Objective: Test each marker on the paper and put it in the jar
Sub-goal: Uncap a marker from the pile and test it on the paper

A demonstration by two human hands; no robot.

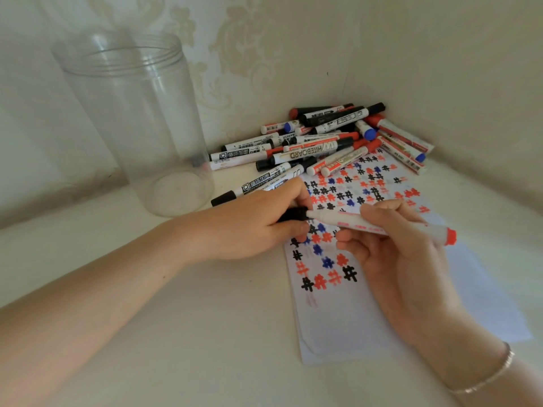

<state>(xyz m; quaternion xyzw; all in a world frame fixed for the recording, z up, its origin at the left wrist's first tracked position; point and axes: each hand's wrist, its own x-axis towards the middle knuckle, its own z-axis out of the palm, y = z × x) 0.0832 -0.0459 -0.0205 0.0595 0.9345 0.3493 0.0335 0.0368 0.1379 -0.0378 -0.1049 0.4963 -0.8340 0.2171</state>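
Marker in hand: I hold one white-barrelled marker (373, 224) above the paper (338, 318), its long axis running left to right, the red end plug to my right and the black cap (292, 214) pointing left toward the jar (132, 118).
Right hand: my right hand (396, 259) has fingers and thumb curled round the barrel.
Left hand: my left hand (258, 224) pinches the black cap at the marker's left end; by my guess I am pulling it off or pressing it on, and I cannot tell which.
Jar from the marker: up and to the left, upright, mouth open, nothing inside that I can see. My left hand is the nearer one to it.
Pile from the jar: the untested markers (323, 142) lie heaped just right of the jar's base, against the wall corner.
Counts: one jar, one sheet of paper, one marker held; the heap is too tangled to count exactly, roughly two dozen.
Paper: covered in red, blue and black hash marks, its near half bare.
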